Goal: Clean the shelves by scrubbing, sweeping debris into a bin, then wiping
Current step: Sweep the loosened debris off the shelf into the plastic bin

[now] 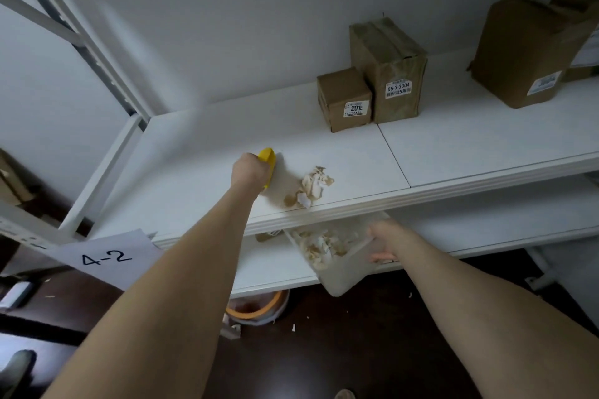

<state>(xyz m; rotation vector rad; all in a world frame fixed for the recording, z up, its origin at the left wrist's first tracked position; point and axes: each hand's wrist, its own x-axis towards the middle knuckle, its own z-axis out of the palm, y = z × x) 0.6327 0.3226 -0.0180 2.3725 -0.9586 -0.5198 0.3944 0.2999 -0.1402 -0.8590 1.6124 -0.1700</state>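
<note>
On the upper white shelf board (453,139), my left hand (249,168) is clenched round a yellow plastic hand brush (268,160), which rests on the board. Just to the right of the brush lies a loose pile of pale paper and cardboard scraps (311,186), close to the board's front edge.

Under that edge, my right hand (384,240) grasps a clear rectangular plastic bin (337,278) by its rim, thumb on top and fingers showing through the wall beneath. I hold the bin tilted, its open mouth up against the shelf's lip, below the pile. Inside it lies a heap of the same pale scraps, gathered in the end nearest the shelf. Behind the bin runs the lower white shelf board (269,266).

Farther back on the upper board stand closed brown cardboard boxes. A small cube-like box (344,99) touches a taller taped box (389,70), both with white labels, and a large box (518,52) sits well apart to the right.

A white paper sheet marked "4-2" (107,257) hangs at the shelf's left front corner. On the dark floor below sits a round clear container with an orange rim (256,308); what it holds I cannot tell.
</note>
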